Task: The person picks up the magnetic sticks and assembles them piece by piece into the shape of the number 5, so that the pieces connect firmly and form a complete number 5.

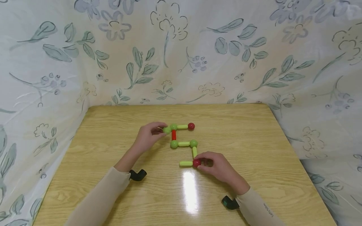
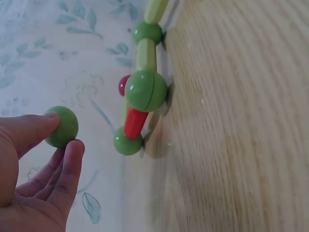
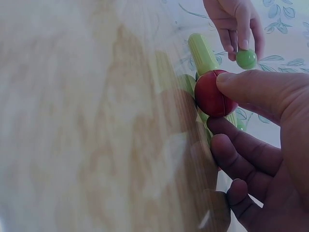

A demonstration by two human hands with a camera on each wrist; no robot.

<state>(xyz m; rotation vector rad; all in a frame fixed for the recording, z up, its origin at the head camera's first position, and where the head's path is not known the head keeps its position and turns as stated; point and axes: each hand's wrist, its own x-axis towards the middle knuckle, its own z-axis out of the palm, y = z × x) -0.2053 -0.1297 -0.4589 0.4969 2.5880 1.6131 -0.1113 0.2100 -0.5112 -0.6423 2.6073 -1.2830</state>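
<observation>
Between thumb and fingers my left hand [image 1: 147, 138] pinches a loose green ball [image 2: 63, 128], held up beside the far left corner of a zigzag chain of toy balls and sticks. A green ball [image 1: 173, 127] forms that corner, with a red stick [image 1: 173, 135] running toward me from it and a yellow-green stick leading right to a red ball [image 1: 191, 126]. Two more green balls join the chain's middle. My right hand [image 1: 217, 166] grips the nearer red ball [image 3: 210, 94] by thumb and fingertips; from it a yellow-green stick [image 1: 186, 164] points left.
The chain lies on a wood-grain table [image 1: 113, 201], which reflects a bright patch of light near its front. A floral cloth [image 1: 181, 72] hangs behind the table and along both sides. Each wrist carries a black camera mount [image 1: 138, 175].
</observation>
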